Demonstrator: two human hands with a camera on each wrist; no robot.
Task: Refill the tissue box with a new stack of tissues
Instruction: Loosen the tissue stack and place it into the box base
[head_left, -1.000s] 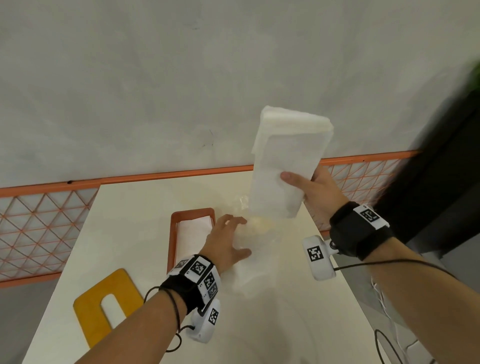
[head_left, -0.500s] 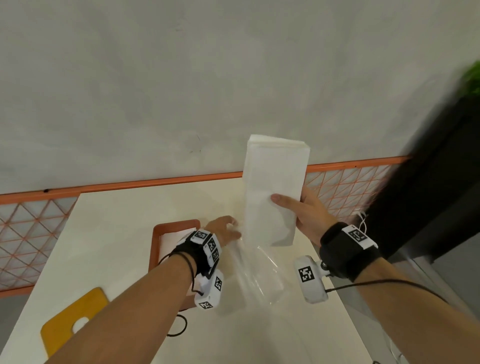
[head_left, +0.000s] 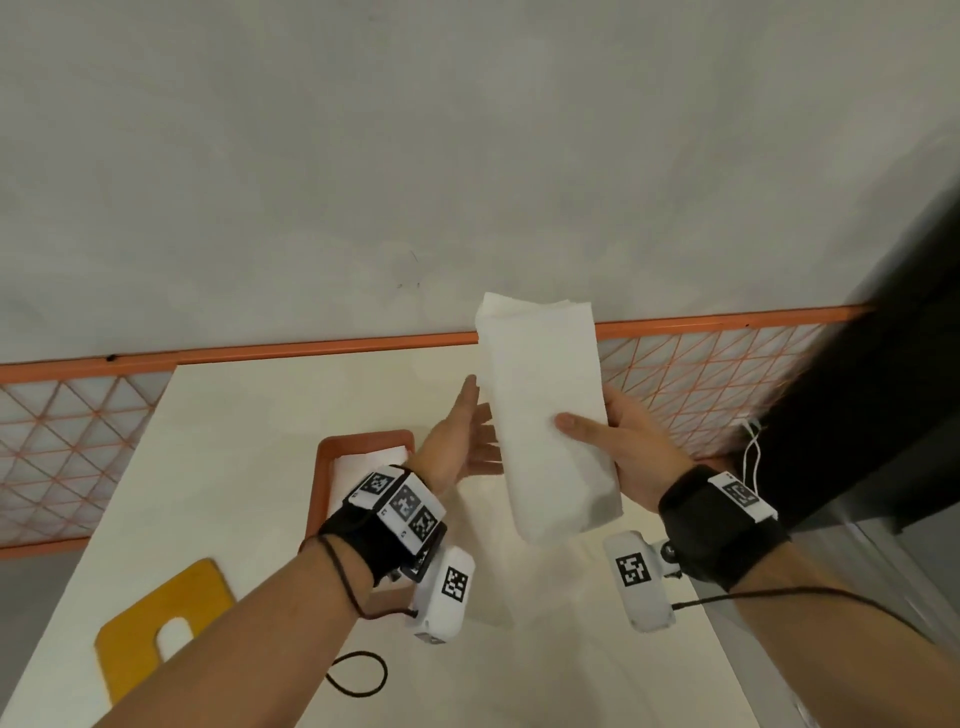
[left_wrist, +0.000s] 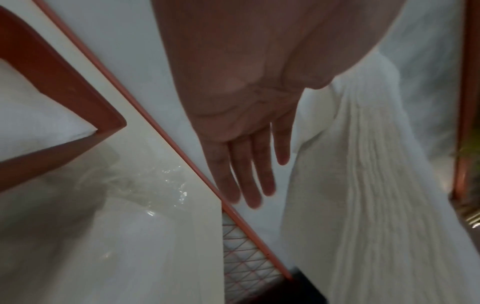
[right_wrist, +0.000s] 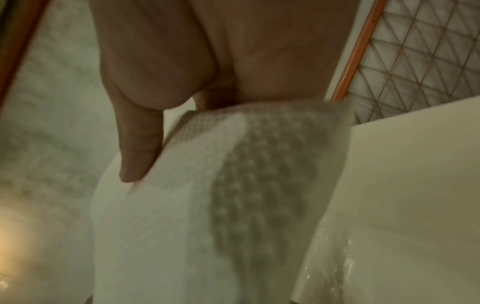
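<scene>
My right hand (head_left: 631, 457) grips the stack of tissues (head_left: 550, 415), thumb across its near face, the other fingers hidden behind it; the stack is held up in the air over the far part of the table (head_left: 249, 415), long axis roughly upright, top leaning slightly away. In the right wrist view the embossed sheet surface shows, blurred. My left hand (head_left: 462, 441) is released, fingers straight and together, palm toward the stack's left edge; whether it touches the stack I cannot tell. The left wrist view shows the layered side of the stack just beside the flat palm. Tissue box (head_left: 327, 467): orange-brown, open top, white inside, on the table to the left of my left wrist. Crinkled clear plastic wrapper (left_wrist: 145, 185) lies on the table beside the box. Yellow lid (head_left: 140, 639) with a slot lies at the near left edge.
</scene>
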